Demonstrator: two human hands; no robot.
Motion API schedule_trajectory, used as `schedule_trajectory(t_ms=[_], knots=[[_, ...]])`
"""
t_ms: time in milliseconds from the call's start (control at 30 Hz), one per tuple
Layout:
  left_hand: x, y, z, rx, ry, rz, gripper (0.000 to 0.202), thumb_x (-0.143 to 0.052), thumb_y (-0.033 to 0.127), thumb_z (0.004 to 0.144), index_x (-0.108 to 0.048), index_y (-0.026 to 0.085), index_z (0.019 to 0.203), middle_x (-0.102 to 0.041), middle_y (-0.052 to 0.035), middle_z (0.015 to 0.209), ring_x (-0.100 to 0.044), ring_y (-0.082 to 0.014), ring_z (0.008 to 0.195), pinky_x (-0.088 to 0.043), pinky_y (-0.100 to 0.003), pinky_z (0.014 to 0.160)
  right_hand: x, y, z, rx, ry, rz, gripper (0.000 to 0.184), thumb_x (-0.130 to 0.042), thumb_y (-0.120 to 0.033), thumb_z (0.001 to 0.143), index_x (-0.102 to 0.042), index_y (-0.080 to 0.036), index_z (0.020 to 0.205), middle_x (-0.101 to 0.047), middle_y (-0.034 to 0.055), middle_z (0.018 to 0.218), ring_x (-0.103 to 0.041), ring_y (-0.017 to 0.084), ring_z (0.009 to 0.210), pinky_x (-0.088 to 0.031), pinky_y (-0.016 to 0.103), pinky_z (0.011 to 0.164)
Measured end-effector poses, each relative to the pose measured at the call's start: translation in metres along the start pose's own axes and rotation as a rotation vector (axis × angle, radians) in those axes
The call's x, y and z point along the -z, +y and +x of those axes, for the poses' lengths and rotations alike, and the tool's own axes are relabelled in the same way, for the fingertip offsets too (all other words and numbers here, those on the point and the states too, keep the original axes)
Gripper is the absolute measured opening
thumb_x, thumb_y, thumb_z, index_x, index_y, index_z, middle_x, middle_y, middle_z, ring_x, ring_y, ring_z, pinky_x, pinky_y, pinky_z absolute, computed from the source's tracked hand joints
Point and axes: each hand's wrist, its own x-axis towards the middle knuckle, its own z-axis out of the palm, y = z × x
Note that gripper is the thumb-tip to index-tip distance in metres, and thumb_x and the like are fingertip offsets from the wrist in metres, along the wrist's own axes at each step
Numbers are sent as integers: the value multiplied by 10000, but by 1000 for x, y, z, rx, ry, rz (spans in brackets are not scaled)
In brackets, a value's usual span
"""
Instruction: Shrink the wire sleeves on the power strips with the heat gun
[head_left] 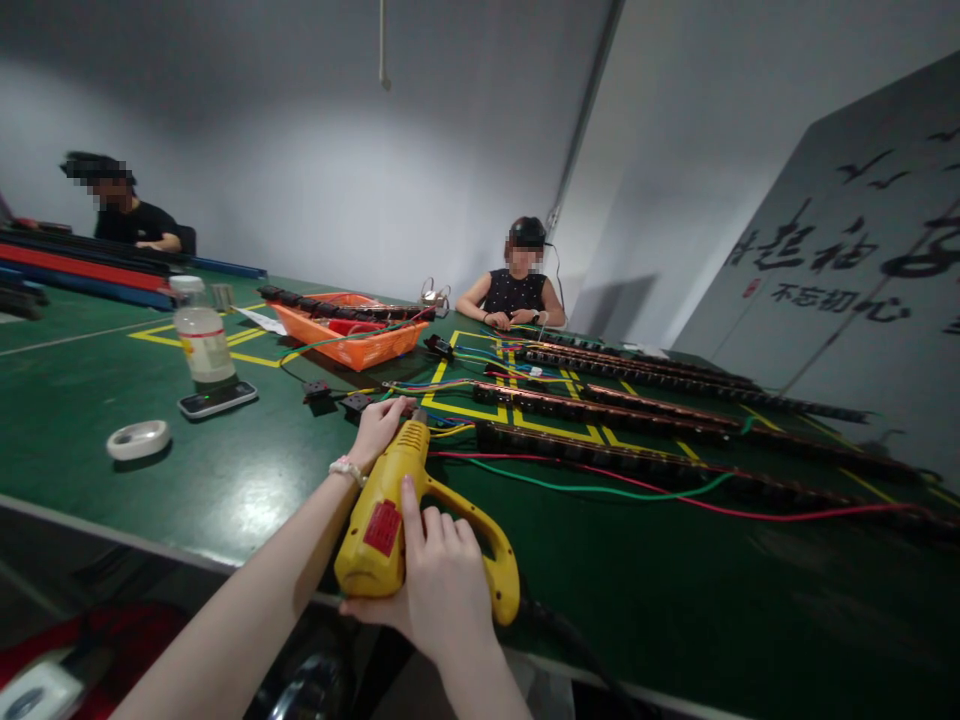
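My right hand [439,575] grips the handle of a yellow electric screwdriver [386,505] with a red label, its tip pointing away over the green table [247,480]. My left hand [379,428] reaches forward beside the tool's nose, fingers curled down on small black parts and coloured wires [450,420]; what the fingers hold is hidden. A beaded bracelet sits on the left wrist. Long black power strips [600,455] with copper bars lie just right of the tool's tip, with red and green wires [637,490] trailing across the table.
A plastic bottle [201,335] stands by a phone [217,399], with a tape roll [138,439] at the left. An orange tray [352,335] holds more strips. One person sits across the table [517,290], another at the far left [124,215]. Yellow lines mark the table.
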Motion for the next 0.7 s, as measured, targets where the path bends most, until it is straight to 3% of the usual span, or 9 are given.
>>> schedule_trajectory(t_ms=[167,367,600,700], knots=[[-2,1,-3,8,12,-32,511,-523,538,785,-735,100,940,-739,-108,900,-661,-241,860,-482,-334,820,4,14,-3,48,-4,-2,1170,-606,-774,593,-227,-80,1455,-564,81,900,-532,237,767,-426,409,734],[-4,1,-5,41,13,-51,514,-518,551,785,-725,111,953,-735,-98,908,-654,-235,842,-507,-322,728,8,39,-11,66,5,-88,1010,-585,-642,716,-200,-80,1462,-566,75,877,-531,235,756,-415,407,718],[-3,5,-9,-11,6,81,432,-466,463,824,-705,127,953,-724,-94,936,-650,-235,904,-493,-340,825,15,56,-25,6,53,-56,1188,-637,-773,571,-242,-73,1447,-561,62,881,-532,233,768,-424,416,745],[-4,6,-12,-106,5,239,369,-458,400,829,-676,139,973,-697,-94,990,-634,-226,928,-479,-348,866,18,63,-32,27,70,-52,1194,-613,-799,569,-249,-75,1446,-570,62,876,-533,227,751,-427,404,734]])
